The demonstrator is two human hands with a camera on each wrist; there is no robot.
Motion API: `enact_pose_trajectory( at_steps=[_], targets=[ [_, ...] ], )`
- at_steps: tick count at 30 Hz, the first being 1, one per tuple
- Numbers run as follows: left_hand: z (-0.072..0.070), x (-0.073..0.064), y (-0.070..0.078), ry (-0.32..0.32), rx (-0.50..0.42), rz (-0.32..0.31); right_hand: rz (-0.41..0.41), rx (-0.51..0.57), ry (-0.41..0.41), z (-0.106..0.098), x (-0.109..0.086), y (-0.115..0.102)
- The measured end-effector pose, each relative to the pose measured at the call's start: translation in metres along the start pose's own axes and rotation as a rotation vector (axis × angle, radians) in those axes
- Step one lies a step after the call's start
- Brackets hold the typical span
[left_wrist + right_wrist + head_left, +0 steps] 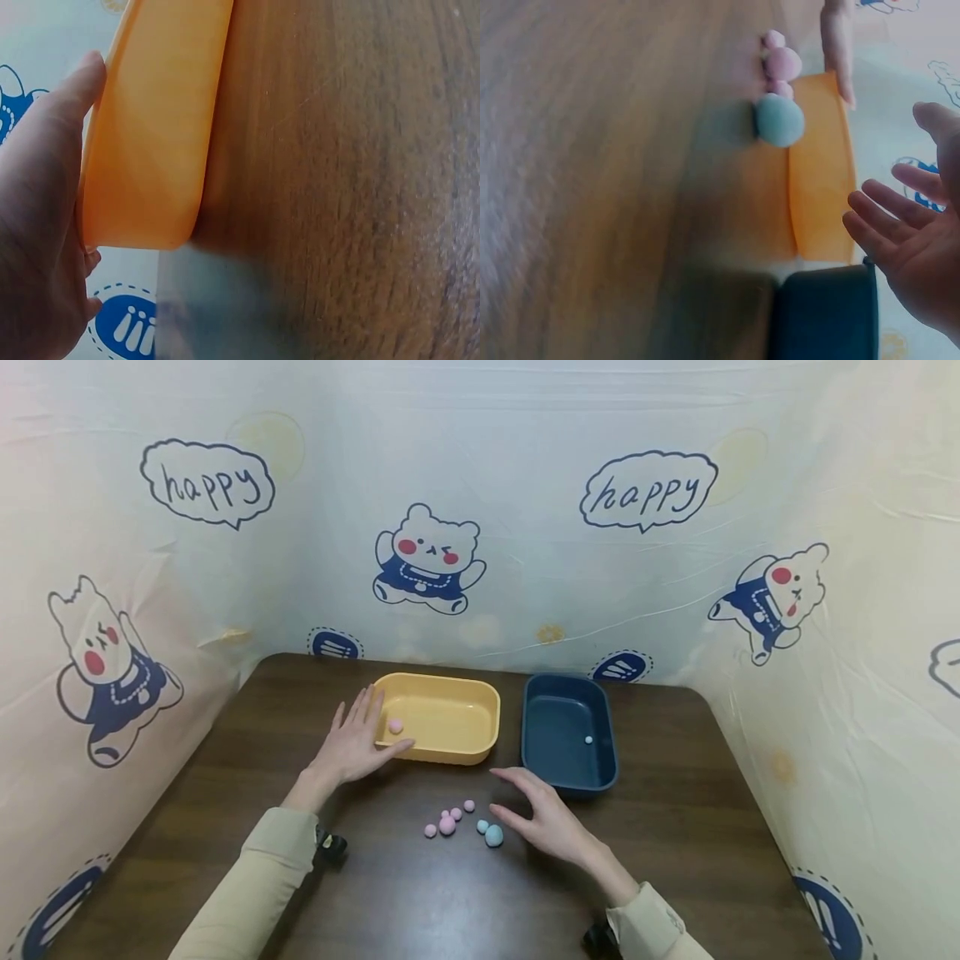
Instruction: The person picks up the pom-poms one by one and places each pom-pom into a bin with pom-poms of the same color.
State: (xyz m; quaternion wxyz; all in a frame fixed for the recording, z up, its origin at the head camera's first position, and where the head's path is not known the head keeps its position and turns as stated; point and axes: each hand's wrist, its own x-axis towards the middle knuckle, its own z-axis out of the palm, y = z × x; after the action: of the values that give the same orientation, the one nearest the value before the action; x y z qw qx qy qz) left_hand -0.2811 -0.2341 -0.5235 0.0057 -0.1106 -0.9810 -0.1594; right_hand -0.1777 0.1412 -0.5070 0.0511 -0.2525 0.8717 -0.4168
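Observation:
My left hand (pixel 354 748) lies over the left front corner of a yellow plastic bin (pixel 487 727), fingers spread and fairly straight. Its thumb (pixel 84 79) is by the rim in the left wrist view. Inside that bin is one pink ball (pixel 395 726). My right hand (pixel 549 820) hovers over the table with relaxed, parted fingers and nothing between them. Just left of it are a larger light-blue ball (pixel 493 836) and a smaller light-blue ball (pixel 482 827). Several pink balls (pixel 447 825) of different sizes lie farther left.
A dark blue bin (pixel 567 760) stands to the right of the yellow one, with a small pale ball (pixel 588 740) in it. Both are on a dark wood table (pixel 420 902). A printed cloth (pixel 525 568) hangs around the table's back and sides.

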Motion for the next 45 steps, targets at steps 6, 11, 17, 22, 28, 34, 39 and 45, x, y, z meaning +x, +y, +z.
enact_pose_trajectory(
  at_steps=[6,11,17,22,28,34,39,45],
  targets=[
    [0.002,-0.001,0.001,0.003,-0.011,0.002,-0.035,0.029,-0.059,0.014,0.005,0.009],
    [0.008,0.0,0.001,0.016,-0.02,0.005,-0.118,0.015,-0.074,0.029,0.012,0.032],
    [0.008,0.004,0.001,0.027,-0.042,0.005,-0.066,0.011,-0.106,0.03,0.015,0.017],
    [0.008,0.006,0.001,0.025,-0.033,0.0,-0.04,0.014,-0.145,0.037,0.021,0.015],
    [0.009,0.005,0.002,0.006,-0.041,-0.013,-0.041,0.029,-0.162,0.045,0.027,0.012],
    [0.009,0.002,0.0,0.003,-0.041,-0.019,-0.056,0.018,-0.162,0.05,0.032,0.009],
    [0.007,0.002,-0.001,0.008,-0.047,-0.014,-0.079,-0.012,-0.157,0.053,0.037,0.008],
    [0.008,0.003,-0.003,0.014,-0.042,-0.011,-0.093,-0.011,-0.159,0.056,0.041,0.008]
  ],
)
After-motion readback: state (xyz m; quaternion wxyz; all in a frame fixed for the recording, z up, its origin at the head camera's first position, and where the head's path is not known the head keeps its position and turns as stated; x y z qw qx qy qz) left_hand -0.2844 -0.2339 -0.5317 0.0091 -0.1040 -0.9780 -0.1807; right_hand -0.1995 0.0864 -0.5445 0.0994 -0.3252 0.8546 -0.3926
